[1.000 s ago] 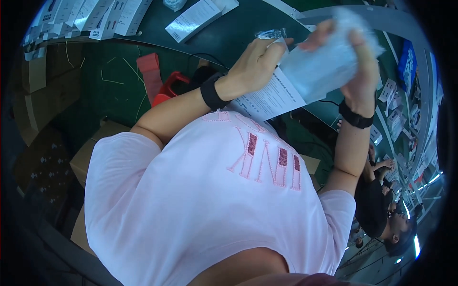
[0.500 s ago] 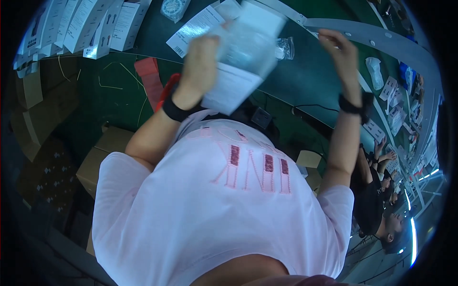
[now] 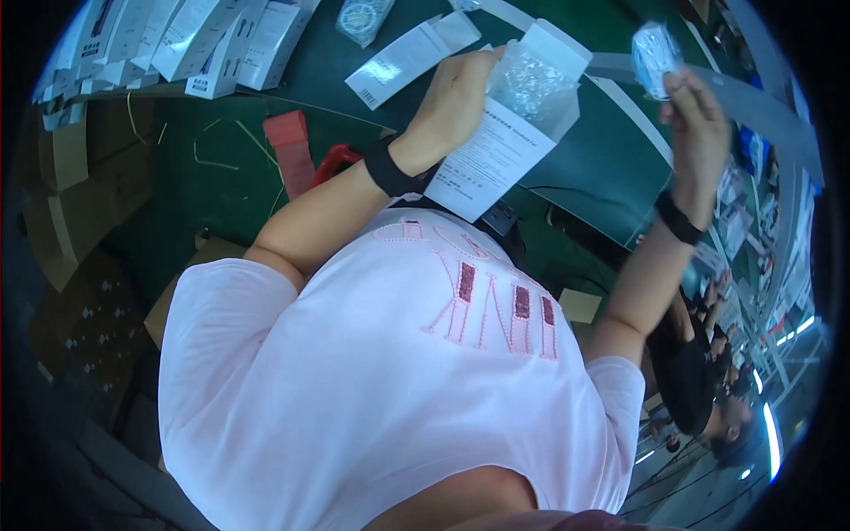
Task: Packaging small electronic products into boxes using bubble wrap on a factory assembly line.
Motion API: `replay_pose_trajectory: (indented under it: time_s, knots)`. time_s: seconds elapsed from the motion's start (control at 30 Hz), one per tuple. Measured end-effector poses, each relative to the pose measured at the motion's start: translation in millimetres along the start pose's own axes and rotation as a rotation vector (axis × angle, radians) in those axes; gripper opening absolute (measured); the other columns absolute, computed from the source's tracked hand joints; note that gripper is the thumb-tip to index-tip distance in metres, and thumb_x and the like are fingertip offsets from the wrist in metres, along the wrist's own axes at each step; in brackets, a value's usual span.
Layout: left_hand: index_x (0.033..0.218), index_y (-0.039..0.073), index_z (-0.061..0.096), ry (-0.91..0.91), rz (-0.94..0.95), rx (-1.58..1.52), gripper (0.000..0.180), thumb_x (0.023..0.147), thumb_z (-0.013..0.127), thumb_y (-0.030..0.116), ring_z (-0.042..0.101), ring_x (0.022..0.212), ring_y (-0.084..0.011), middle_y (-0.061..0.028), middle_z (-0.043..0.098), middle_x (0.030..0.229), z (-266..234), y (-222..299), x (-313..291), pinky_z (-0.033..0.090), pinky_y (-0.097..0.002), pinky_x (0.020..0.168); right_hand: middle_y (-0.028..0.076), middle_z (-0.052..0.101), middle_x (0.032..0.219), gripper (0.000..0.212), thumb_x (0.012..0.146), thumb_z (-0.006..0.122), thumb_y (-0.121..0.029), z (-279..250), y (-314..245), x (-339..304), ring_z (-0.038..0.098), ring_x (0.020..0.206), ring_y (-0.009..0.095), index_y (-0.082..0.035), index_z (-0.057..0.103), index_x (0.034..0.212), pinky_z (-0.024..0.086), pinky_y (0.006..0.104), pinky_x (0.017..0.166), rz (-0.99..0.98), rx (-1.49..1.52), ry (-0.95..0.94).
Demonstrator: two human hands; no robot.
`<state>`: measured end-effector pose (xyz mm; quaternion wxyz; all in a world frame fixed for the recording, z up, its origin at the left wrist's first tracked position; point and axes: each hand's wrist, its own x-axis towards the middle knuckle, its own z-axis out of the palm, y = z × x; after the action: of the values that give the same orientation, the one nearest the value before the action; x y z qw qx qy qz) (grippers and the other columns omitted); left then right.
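Seemingly, the packing is caught midway in the head view. A white rectangular cardboard box (image 3: 509, 133) with printed sides is held in the left hand (image 3: 456, 97), its top flap standing open, and crinkled clear plastic wrapping (image 3: 522, 80) is seen just inside its mouth. The fingers of that hand are wrapped round the upper part of the box, with the thumb side towards the opening. A small item sealed in a clear plastic bag (image 3: 655, 53) is pinched in the fingers of the right hand (image 3: 699, 124), which is raised to the right of the box and well apart from it. As a judgement, the box has been opened and partly filled, while the bagged item has not yet been put in and the flap has not been closed. Both forearms are lifted above the dark green tabletop (image 3: 602, 159), each with a black band at the wrist. Beyond the box, to its left, a row of similar white boxes (image 3: 195, 35) is laid along the tabletop, and one flat white package (image 3: 398, 62) lies nearer the box.
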<state>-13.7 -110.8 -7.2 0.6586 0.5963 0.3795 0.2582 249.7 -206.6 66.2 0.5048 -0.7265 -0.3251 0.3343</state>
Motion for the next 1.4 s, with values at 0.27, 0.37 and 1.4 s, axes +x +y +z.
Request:
replay_pose_trajectory:
  time_s: [0.27, 0.37, 1.4]
  knots:
    - [0.092, -0.007, 0.058, -0.252, 0.192, -0.079, 0.051, 0.098, 0.027, 0.033, 0.059, 0.069, -0.0265, -0.0186, 0.063, 0.08, 36.9, 16.1, -14.7, 0.043, -0.0339, 0.066, 0.012, 0.064, 0.079, 0.014, 0.068, 0.069, 0.004, 61.1, -108.6, -29.0, 0.061, 0.067, 0.019, 0.001, 0.07, 0.083, 0.049, 0.0291, 0.062, -0.403, -0.832, -1.054]
    - [0.093, -0.007, 0.06, -0.204, 0.252, -0.018, 0.053, 0.099, 0.026, 0.033, 0.06, 0.072, -0.028, -0.0213, 0.063, 0.081, 38.5, 16.8, -19.9, 0.044, -0.0345, 0.068, 0.011, 0.067, 0.081, 0.015, 0.075, 0.064, 0.004, 79.7, -97.1, -24.3, 0.064, 0.072, 0.019, 0.001, 0.07, 0.09, 0.05, 0.0284, 0.065, 0.099, -0.783, -1.354]
    - [0.116, 0.007, 0.051, -0.583, 0.127, -0.237, 0.06, 0.069, 0.085, 0.024, 0.061, 0.1, -0.0212, -0.0132, 0.06, 0.112, 9.4, 21.7, -8.3, 0.05, -0.0323, 0.085, 0.016, 0.061, 0.122, 0.029, 0.093, 0.055, -0.015, 52.6, -16.2, -119.1, 0.056, 0.114, 0.027, -0.003, 0.064, 0.118, 0.042, 0.0349, 0.097, -0.329, -0.248, -0.249]
